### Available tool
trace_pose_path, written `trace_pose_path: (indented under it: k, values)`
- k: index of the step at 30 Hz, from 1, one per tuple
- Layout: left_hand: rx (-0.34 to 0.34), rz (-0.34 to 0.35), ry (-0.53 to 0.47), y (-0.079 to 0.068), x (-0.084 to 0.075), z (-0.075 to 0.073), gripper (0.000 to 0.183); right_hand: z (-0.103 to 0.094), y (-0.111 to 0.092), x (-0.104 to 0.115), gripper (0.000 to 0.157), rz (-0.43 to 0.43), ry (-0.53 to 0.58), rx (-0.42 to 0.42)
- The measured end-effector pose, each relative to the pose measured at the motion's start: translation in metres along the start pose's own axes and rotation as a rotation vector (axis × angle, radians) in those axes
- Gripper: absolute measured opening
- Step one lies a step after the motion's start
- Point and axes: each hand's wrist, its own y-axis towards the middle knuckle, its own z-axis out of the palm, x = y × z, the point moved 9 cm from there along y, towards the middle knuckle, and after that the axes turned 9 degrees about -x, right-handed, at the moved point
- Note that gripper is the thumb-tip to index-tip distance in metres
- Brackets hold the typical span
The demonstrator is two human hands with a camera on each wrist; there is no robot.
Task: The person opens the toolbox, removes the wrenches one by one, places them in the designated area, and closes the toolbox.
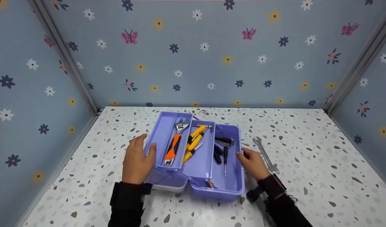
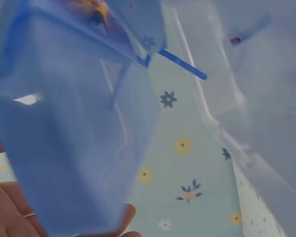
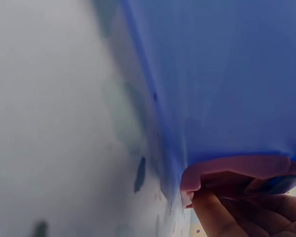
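Head view: one purple toolbox (image 1: 217, 194) is set on the bench (image 1: 322, 176), pinched at its right rim by the right hand (image 1: 253, 163) and touched by the widely spread left hand (image 1: 138, 162). One orange-handled wrench (image 1: 174, 146) is held inside, one steel wrench (image 1: 265, 154) outside.

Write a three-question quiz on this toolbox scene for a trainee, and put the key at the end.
1. Multiple choice: in the head view, where is the open-ended wrench relative to the toolbox?
A. Inside it
B. On the table to its right
C. On the table to its left

2. True or false: the orange-and-black adjustable wrench shares a compartment with the yellow-handled tools.

3. Short answer: which of the person's hands is nearer the open-ended wrench?

Key
1. B.
2. False; a tray wall separates them.
3. The right hand, at the toolbox's right side.
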Motion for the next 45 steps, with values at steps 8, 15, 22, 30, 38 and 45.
trace_pose_path:
  k: [8,15,22,30,38,45]
  values:
    - [0.085,0.146,0.028,0.004,-0.052,0.003,0.057,-0.002,0.0,-0.003,0.028,0.036,-0.001,0.017]
    - [0.335,0.19,0.095,0.02,-0.091,0.029,0.058,-0.003,0.0,-0.003,0.03,0.06,0.018,0.027]
    - [0.655,0.109,0.231,0.024,-0.088,0.063,0.048,0.0,-0.001,-0.005,0.035,0.072,0.01,0.039]
    - [0.762,0.095,0.337,0.023,-0.079,0.076,0.033,0.0,-0.001,0.002,0.028,-0.001,-0.007,0.015]
    - [0.761,0.299,0.524,0.021,-0.091,0.086,0.027,0.0,-0.002,0.001,0.03,0.024,-0.003,0.023]
    - [0.758,0.283,0.591,0.019,-0.09,0.089,0.01,0.001,-0.001,0.0,0.029,0.028,0.0,0.04]
